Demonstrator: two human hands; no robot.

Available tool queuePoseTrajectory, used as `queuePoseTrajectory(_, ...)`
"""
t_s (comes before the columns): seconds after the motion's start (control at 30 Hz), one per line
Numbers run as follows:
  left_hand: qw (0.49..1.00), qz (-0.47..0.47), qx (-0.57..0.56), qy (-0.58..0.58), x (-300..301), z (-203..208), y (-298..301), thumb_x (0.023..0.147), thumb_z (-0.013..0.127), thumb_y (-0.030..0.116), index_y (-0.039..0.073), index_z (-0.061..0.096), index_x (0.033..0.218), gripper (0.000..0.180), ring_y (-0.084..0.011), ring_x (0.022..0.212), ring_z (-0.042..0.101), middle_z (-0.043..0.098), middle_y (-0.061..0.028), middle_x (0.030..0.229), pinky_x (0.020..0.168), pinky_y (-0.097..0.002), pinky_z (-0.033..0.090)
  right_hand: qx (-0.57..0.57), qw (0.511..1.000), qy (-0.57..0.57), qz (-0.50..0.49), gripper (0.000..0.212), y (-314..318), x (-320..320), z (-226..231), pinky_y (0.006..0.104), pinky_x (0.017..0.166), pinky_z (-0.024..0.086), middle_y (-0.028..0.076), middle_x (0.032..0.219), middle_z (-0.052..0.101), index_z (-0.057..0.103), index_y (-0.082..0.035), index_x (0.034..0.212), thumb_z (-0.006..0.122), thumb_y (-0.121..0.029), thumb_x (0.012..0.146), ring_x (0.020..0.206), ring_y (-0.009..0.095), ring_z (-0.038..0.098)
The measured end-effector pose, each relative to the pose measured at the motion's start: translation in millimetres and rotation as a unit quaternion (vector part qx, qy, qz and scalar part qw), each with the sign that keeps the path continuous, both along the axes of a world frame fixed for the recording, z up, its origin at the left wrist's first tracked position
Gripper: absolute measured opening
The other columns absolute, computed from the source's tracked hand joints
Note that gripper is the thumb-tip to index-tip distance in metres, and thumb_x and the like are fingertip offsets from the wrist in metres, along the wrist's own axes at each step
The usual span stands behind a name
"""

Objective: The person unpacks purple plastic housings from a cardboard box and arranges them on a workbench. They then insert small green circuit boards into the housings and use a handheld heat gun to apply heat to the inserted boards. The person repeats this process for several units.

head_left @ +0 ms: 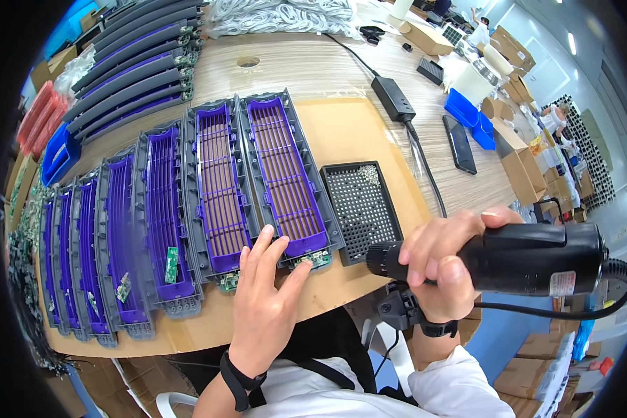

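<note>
Aims a power tool [529,258] left, lengthwise left to right, black and cylindrical, gripped in the right hand [444,261]; spreads the left hand [263,303] by a purple-gray frame's [305,245] near end.

No wording, number or sign can be read with certainty. One label [563,283] can be made out: a small, pale, roughly rectangular sticker stuck on the black handheld power tool [529,258] that is gripped in the right hand [440,261]. It is placed on the lower part of the casing, toward the rear end, near where the black cable [623,289] is attached. Faint reddish and grey marks are borne on its face, but they are too small and blurred to be deciphered. On the narrow green circuit board [172,265], tiny pale details are seen; whether they are printed characters or components cannot be told.
</note>
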State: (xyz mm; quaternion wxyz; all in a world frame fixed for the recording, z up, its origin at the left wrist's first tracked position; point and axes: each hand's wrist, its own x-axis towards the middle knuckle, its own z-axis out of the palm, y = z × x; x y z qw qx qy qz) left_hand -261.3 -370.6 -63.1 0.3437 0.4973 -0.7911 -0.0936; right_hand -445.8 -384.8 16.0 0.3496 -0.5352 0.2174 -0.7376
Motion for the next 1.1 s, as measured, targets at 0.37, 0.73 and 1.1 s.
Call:
queuePoseTrajectory(0.37,1.000,-0.005,0.001,0.004,2,-1,0,0.073,0.068,-0.004,0.011,0.072,0.098,0.029,-0.0388,0.128,0.048,0.056,-0.0164,0.123,0.105,-0.0568,0.037,0.013,0.998,0.046,0.030,0.056,-7,14,-26,0.0365,0.064,0.053,0.007,0.067,0.058,0.033,-0.008,0.124,0.063,0.010,0.081,0.061,0.019,0.059)
queuePoseTrajectory(0.73,1.000,-0.017,0.009,0.020,4,1,1,0.074,0.067,-0.003,0.009,0.072,0.100,0.029,-0.0396,0.128,0.047,0.056,-0.0172,0.124,0.105,-0.0579,0.036,0.033,0.992,0.124,-0.022,0.054,-9,25,-29,0.0341,0.055,0.049,0.004,0.063,0.053,0.032,-0.011,0.126,0.065,-0.007,0.083,0.048,0.016,0.052)
queuePoseTrajectory(1.1,0.999,-0.024,0.007,0.024,4,1,-1,0.075,0.067,-0.002,0.009,0.072,0.101,0.028,-0.0390,0.128,0.048,0.056,-0.0176,0.124,0.103,-0.0564,0.038,-0.013,0.995,0.100,0.015,0.056,-10,18,-32,0.0376,0.062,0.053,0.007,0.066,0.058,0.033,-0.007,0.122,0.065,0.008,0.078,0.058,0.019,0.058)
